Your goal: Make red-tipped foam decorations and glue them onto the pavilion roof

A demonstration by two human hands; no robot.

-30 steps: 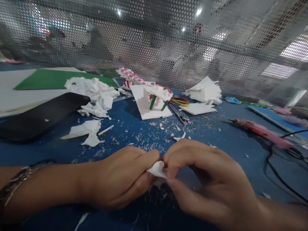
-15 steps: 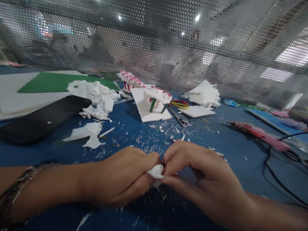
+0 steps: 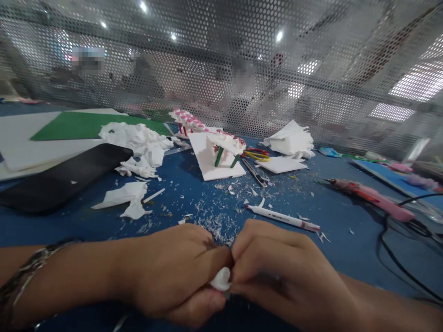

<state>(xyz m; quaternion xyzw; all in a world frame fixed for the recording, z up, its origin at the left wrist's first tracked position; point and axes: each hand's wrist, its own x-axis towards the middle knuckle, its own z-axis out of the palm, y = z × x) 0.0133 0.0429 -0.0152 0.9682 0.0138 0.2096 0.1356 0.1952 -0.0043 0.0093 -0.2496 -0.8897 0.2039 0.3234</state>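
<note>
Foam bit [image 3: 221, 278], small & white, is sitting squeezed btwn your two hands, low in the head view, just above the blue bench [image 3: 194, 193]. You're pinching it w/ both: left hand [image 3: 176, 269] is curling shut on it from the left, thumb underneath; right hand [image 3: 277, 272] is closing on it from the right, knuckles up. Fingertips of both are touching each other around the bit, so only its rounded edge is showing. A bracelet [image 3: 32, 265] is sitting on your left wrist.

Just beyond the right hand a white pen [image 3: 282, 217] is lying flat on the bench, apart from your fingers. White shavings [image 3: 214, 221] are lying scattered btwn the hands & the bench middle. Farther back a white card [image 3: 211, 159] is carrying a small foam model [image 3: 226, 143] on green sticks, tilted. Scissors [image 3: 258, 153] w/ yellow & red handles are lying just right of it, next to a stack of white sheets [image 3: 290, 138]. To the left: a black tray [image 3: 58, 175], crumpled white scraps [image 3: 136, 138], a green sheet [image 3: 83, 125]. To the right: a pink glue gun [image 3: 370, 197] w/ a black cord [image 3: 398, 249] trailing toward you. A mesh screen [image 3: 311, 55] is standing behind the bench; ppl behind it are too blurred to tell.
</note>
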